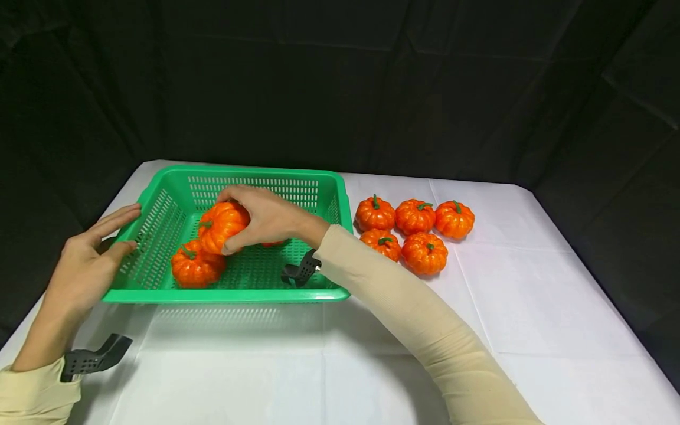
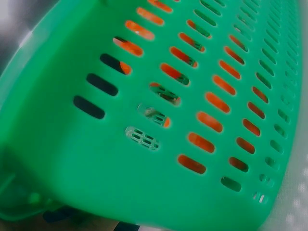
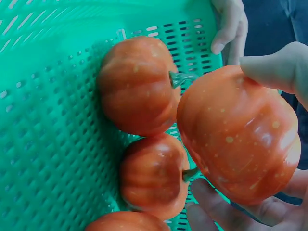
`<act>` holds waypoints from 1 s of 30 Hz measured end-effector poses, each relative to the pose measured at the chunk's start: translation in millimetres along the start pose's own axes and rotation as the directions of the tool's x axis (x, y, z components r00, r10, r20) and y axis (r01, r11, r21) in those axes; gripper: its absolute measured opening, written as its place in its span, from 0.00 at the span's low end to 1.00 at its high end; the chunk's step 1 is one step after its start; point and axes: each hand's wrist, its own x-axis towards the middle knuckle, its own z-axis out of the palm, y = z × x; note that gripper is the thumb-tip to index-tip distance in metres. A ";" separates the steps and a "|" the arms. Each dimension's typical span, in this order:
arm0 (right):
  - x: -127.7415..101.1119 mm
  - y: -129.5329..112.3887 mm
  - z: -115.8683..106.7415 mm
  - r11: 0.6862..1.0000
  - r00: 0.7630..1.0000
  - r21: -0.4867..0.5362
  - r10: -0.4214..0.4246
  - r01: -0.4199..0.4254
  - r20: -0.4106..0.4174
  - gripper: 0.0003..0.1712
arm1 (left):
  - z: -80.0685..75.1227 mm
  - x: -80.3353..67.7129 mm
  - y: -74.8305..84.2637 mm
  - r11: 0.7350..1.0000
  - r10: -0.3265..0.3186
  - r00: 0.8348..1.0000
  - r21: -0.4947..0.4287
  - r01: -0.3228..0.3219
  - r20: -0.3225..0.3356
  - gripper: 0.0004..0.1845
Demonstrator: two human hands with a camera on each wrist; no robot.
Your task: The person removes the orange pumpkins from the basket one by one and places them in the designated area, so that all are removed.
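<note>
While the right hand [image 1: 265, 215] grips a toy pumpkin [image 1: 222, 226] over the green basket [image 1: 159, 203] near the desk's [image 1: 531, 307] far left corner, left hand [image 1: 87, 260] flat, fingers straight, against basket's left wall.

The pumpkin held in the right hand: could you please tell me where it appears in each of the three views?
Head: the held pumpkin is left of centre, inside the green basket, gripped by the right hand.
Left wrist: only orange patches show through the basket wall's slots; the pumpkin cannot be singled out.
Right wrist: right side, largest pumpkin.
Shared landmark: the green basket.
</note>
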 end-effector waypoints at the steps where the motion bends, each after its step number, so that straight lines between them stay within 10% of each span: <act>1: 0.2 -0.6 -0.7 1.000 1.000 0.007 0.008 -0.008 -0.009 0.38 | 0.1 0.1 0.1 1.000 -0.003 1.000 0.002 0.003 -0.002 0.28; 13: -4.5 -4.5 -6.0 0.958 0.976 0.277 0.129 -0.077 -0.174 0.39 | -0.1 -1.3 -2.0 1.000 -0.010 1.000 0.004 0.010 -0.001 0.28; 30: -25.0 -19.8 -12.2 0.950 0.948 0.305 0.153 -0.064 -0.279 0.44 | -3.0 -3.9 -1.0 1.000 0.017 1.000 -0.020 -0.016 0.018 0.27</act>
